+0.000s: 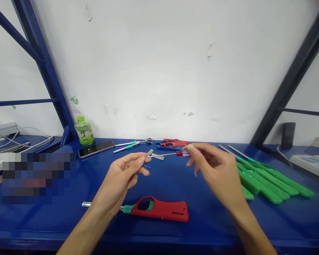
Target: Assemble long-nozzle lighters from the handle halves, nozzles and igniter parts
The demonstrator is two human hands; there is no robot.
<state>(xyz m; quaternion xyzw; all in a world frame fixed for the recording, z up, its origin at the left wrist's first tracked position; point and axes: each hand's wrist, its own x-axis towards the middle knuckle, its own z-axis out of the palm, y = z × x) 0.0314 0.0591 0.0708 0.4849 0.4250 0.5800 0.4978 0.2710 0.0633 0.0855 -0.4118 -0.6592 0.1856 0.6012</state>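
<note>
Above the table, my right hand [215,166] grips the clear and red handle of a small screwdriver [167,154], its thin shaft pointing left. The thumb and index finger of my left hand [127,170] are pinched together at the screwdriver's tip. Whatever lies between those fingertips is too small to make out. Below my hands, a red lighter [167,209] with a long metal nozzle and green trigger lies on the blue table [202,226], its nozzle partly covered by my left wrist. Just behind my left fingers are small screws [147,166] and pale flat parts [157,156].
Several green lighter casings [271,180] lie at the right. Red casings [175,142] and metal nozzles [130,146] are at the back. A phone [96,149] and a green drink bottle [84,132] stand back left. Blue frame posts [46,78] flank the table.
</note>
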